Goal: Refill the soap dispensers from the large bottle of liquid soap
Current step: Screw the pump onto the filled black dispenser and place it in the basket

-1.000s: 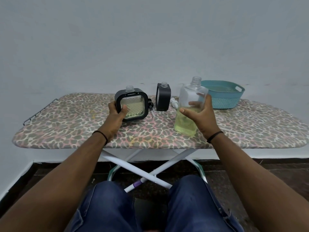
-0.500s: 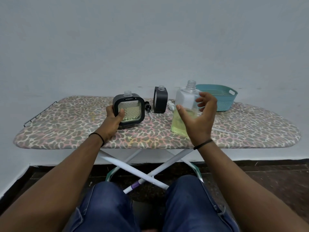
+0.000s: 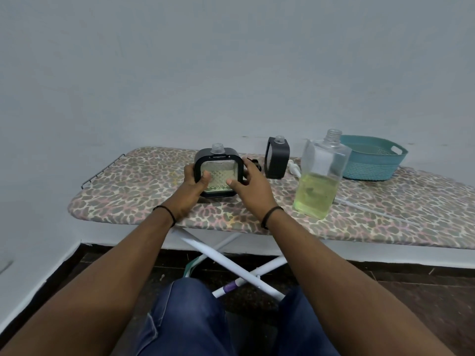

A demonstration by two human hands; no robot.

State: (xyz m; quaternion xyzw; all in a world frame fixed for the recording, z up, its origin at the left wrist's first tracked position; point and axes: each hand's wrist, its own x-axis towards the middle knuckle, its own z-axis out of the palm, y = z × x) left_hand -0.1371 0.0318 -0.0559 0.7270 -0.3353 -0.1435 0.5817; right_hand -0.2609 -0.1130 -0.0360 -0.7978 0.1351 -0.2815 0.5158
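Dispenser [image 3: 218,173], square, black frame w/ clear patterned front, stands on the ironing board [image 3: 144,186] near its front edge, neck open, no pump on it. I see pale yellow-green liquid low inside. My left hand [image 3: 191,187] grips its left side, thumb curled over the front panel. My right hand [image 3: 248,186] holds the right side, thumb across the lower front, fingers wrapped behind the frame. So both hands are closed around the same dispenser.

2nd dispenser [image 3: 277,160], same black frame, sits further back & to the right, turned edge-on to me, neck also uncapped. Can't tell its fill level from this angle.

Large soap bottle [image 3: 320,176] stands upright to the right of my right hand, apart from it, cap off, roughly the lower half filled w/ yellow-green soap. A thin clear tube [image 3: 372,211] lies on the board right of the bottle's base. White pump part [image 3: 293,167] lies between the 2nd dispenser & the bottle; a black piece [image 3: 253,161] shows behind my right fingers, too hidden to ID.

Teal basket [image 3: 372,165] sits at the back right, behind the bottle.
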